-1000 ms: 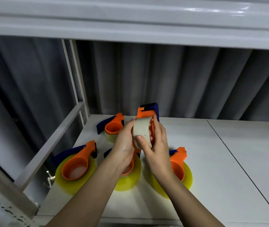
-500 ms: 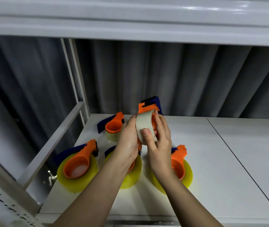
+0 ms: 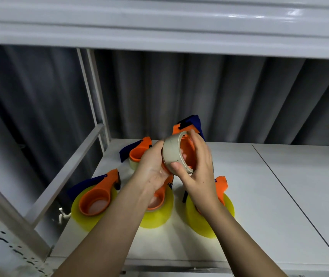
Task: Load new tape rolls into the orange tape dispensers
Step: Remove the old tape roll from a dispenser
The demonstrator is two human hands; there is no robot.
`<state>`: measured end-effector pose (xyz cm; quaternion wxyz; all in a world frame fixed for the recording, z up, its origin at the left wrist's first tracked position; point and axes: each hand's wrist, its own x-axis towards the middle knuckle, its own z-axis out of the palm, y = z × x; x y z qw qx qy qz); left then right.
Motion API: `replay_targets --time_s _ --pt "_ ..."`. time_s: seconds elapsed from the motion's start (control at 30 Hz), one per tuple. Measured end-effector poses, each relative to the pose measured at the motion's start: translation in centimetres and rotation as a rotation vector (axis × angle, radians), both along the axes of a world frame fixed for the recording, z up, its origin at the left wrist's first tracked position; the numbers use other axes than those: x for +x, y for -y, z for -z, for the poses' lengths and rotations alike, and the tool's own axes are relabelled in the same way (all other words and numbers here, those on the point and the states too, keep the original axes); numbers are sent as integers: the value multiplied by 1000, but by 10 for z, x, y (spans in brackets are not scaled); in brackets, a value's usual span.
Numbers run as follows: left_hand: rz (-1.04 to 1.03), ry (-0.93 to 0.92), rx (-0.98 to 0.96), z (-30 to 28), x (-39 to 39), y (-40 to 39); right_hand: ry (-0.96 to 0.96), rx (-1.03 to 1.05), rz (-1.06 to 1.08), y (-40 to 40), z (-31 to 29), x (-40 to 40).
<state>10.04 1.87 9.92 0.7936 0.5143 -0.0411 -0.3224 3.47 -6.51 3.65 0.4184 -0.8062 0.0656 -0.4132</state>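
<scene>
Pinching the pale beige tape roll point(image 3: 176, 154) at its lower rim with the thumb, and curling the fingers point(image 3: 196, 144) of the right hand point(image 3: 197, 168) over its far edge. Holding that roll upright, open side turned right, around the orange hub of the raised orange plastic tape dispenser with a dark blue blade guard point(image 3: 187, 128). Cupping the dispenser from below and left with the left hand point(image 3: 152, 168), fingers wrapped round its body, thumb lying against the roll's left edge. Both forearms reaching up from the bottom of the view, meeting above the white metal shelf point(image 3: 259, 196).

Lying flat on the shelf beneath the hands: three orange dispensers seated in wide translucent yellow tape rolls, namely the left loaded dispenser point(image 3: 97, 198), the middle loaded dispenser point(image 3: 157, 204) partly hidden under the left wrist, and the right loaded dispenser point(image 3: 222, 194) partly hidden behind the right wrist. Farther back, just left of the left hand, a fourth orange dispenser with a blue flap point(image 3: 137, 150) sitting on a thin pale roll.

Framed above by a glossy white upper shelf edge point(image 3: 159, 27), at left by a white upright post with a crossbar point(image 3: 91, 96), and behind by a dark grey pleated curtain point(image 3: 239, 96).
</scene>
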Motion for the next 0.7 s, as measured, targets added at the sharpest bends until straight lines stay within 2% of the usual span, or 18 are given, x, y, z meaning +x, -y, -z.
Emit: replay_targets --time_s 0.07,0.13,0.27,0.37,0.53,0.7 --pt "-27 113 38 3 2 -1 -30 253 -154 -2 -13 -1" --pt "-46 275 116 7 3 -2 -80 463 -201 1 -26 0" --pt "-36 603 219 14 2 -8 -388 595 -300 19 -40 -2" --pt "25 698 227 16 2 -12 -425 679 -364 25 -36 1" --pt "-2 715 266 16 6 -7 -308 625 -325 22 -26 8" --pt "-14 645 229 13 12 -2 -210 426 -265 27 -21 12"
